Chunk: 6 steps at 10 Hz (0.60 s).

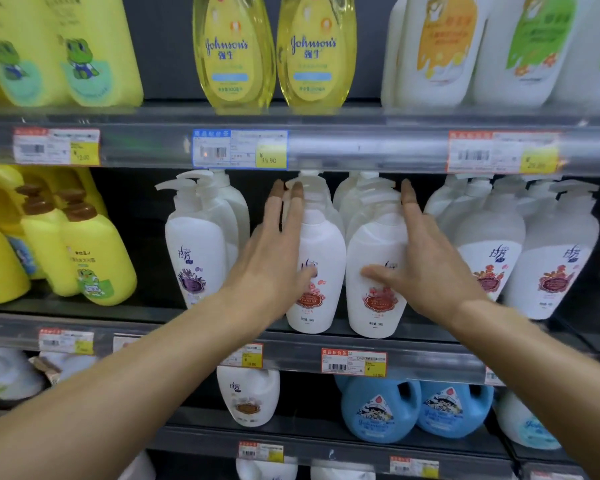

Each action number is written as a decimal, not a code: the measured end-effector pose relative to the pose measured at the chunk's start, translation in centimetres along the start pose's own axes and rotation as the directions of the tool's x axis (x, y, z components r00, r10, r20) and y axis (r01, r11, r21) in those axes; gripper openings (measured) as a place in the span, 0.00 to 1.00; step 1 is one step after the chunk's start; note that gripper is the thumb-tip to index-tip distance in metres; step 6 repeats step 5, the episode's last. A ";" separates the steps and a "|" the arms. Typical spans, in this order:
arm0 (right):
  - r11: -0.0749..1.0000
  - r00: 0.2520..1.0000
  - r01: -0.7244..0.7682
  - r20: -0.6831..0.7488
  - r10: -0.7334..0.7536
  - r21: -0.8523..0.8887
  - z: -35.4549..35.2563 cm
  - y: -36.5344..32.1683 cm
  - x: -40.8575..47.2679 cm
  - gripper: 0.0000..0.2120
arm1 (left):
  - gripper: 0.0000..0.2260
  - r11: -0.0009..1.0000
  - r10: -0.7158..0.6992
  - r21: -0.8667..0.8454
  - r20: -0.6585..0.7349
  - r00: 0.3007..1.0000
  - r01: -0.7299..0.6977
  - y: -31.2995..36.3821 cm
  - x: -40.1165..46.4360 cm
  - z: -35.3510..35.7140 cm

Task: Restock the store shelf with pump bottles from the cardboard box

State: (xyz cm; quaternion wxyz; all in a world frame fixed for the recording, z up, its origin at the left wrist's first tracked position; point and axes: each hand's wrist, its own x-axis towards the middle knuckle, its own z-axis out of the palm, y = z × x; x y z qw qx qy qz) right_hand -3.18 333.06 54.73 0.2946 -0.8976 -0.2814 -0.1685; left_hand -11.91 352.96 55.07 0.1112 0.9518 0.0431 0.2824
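Both hands were spread flat: the left hand [278,261] pressed one white pump bottle [317,271] at frame centre, the right hand [426,268] against its neighbour bottle [374,282], neither gripped. Both bottles stood upright on the middle shelf [361,344], touching. Pump heads behind were blurred under the price rail [361,147]. Contents could not be seen.

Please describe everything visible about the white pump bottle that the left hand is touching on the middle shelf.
The white pump bottle looks like glossy plastic, with a rounded body that narrows to a white pump head under the shelf rail above. Its front label has a dark logo and a red flower emblem, with small print below. It stands upright at the front edge of the middle shelf, close beside a matching bottle that the right hand touches. The left hand lies open against its left side, fingers extended upward.
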 end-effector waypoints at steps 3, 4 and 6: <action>0.993 0.999 -0.017 0.037 0.022 -0.113 -2.8 -6.2 -4.9 0.45 | 0.39 0.985 0.125 0.107 0.079 0.989 -0.133 1.3 -5.7 -7.5; 0.992 1.000 0.025 0.016 -0.023 -0.122 -5.1 -9.2 -7.8 0.46 | 0.38 0.989 0.095 0.102 0.081 0.992 -0.103 2.5 -7.7 -11.1; 0.998 0.998 0.033 0.057 -0.030 -0.058 -8.8 -12.2 -11.4 0.48 | 0.38 0.987 0.106 0.110 0.131 0.986 -0.121 4.1 -10.1 -15.2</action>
